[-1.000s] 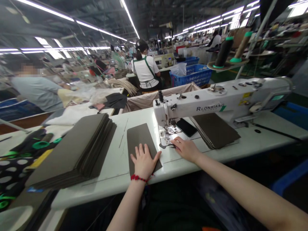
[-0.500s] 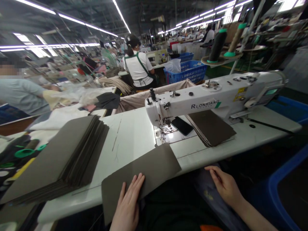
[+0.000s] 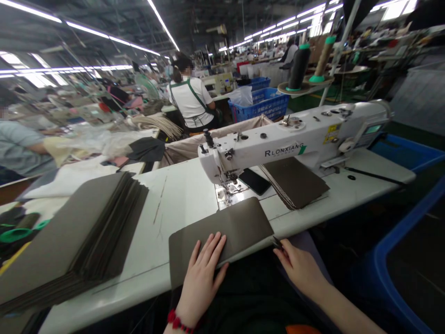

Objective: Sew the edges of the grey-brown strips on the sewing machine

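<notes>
My left hand [image 3: 207, 264] lies flat, fingers stretched out, on a grey-brown fabric panel [image 3: 239, 227]. This panel rests at the table's front edge, just before the needle area of a white sewing machine [image 3: 243, 153], and its left part hangs over the edge. Close to the panel's right corner, my right hand [image 3: 295, 262] is closed around a small dark pointed tool [image 3: 277, 242]; most of it is hidden by the fingers, so its kind is unclear. A thick stack of similar panels [image 3: 79, 227] stands on the left of the table.
Under the machine arm lie a black phone [image 3: 255, 181] and a smaller pile of panels [image 3: 295, 183]. Thread cones [image 3: 299, 67] stand behind the machine. A blue bin [image 3: 385, 260] is at the right. Co-workers sit further back, one in a white shirt [image 3: 191, 99].
My left hand and the panel under it have shifted right along the table edge. The right hand has moved left to the panel's corner, and a dark tool now shows in it.
</notes>
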The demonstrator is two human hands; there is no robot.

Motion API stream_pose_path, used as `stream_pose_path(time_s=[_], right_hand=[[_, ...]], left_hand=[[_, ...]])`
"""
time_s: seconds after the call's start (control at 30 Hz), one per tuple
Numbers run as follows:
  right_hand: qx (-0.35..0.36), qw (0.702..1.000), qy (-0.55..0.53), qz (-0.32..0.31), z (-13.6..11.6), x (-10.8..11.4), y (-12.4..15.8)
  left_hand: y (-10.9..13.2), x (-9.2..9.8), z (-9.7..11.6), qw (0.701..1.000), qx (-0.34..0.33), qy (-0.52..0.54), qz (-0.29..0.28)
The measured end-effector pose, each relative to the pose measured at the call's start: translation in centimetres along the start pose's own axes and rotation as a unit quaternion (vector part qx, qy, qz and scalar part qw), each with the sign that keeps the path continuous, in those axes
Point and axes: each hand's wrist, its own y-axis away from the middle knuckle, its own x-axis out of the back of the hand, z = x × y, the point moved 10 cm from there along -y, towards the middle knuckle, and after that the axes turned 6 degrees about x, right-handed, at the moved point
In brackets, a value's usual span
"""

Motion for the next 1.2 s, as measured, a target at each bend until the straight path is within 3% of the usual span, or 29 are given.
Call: stream_pose_path(time_s=[0.47,0.67,0.8,0.93,1.03,1.13,1.2], right_hand=[[-0.003,1.000,0.017,0.023,0.2,-0.2,-0.7],[-0.040,0.988,-0.084,0.119,2.0,2.6,-0.3],[0.039,0.993,-0.062,0.097,-1.1,3.8,-2.0],[0.104,0.992,-0.066,0.040,-4.1,4.6,-4.0],[0.102,0.987,-0.116,0.043,-4.2,6.8,-5.1],[0.066,0.982,-0.169,0.058,-3.0,9.7,-5.9],[0.040,0.976,-0.209,0.041,-2.3,10.7,-6.4]], left_hand=[[0.2,-0.4,-0.2,1.000,0.010,0.001,-0.005],[0.3,-0.5,-0.4,1.000,0.006,-0.001,-0.012],[0.2,0.0,-0.3,1.000,-0.015,0.008,-0.010],[-0.1,2.3,-0.1,0.997,-0.061,0.044,-0.018],[-0.2,5.1,-2.7,0.995,-0.039,0.092,-0.020],[0.3,8.2,-8.1,0.982,0.076,0.175,0.001],[1.0,9.1,-11.3,0.947,0.167,0.273,-0.014]])
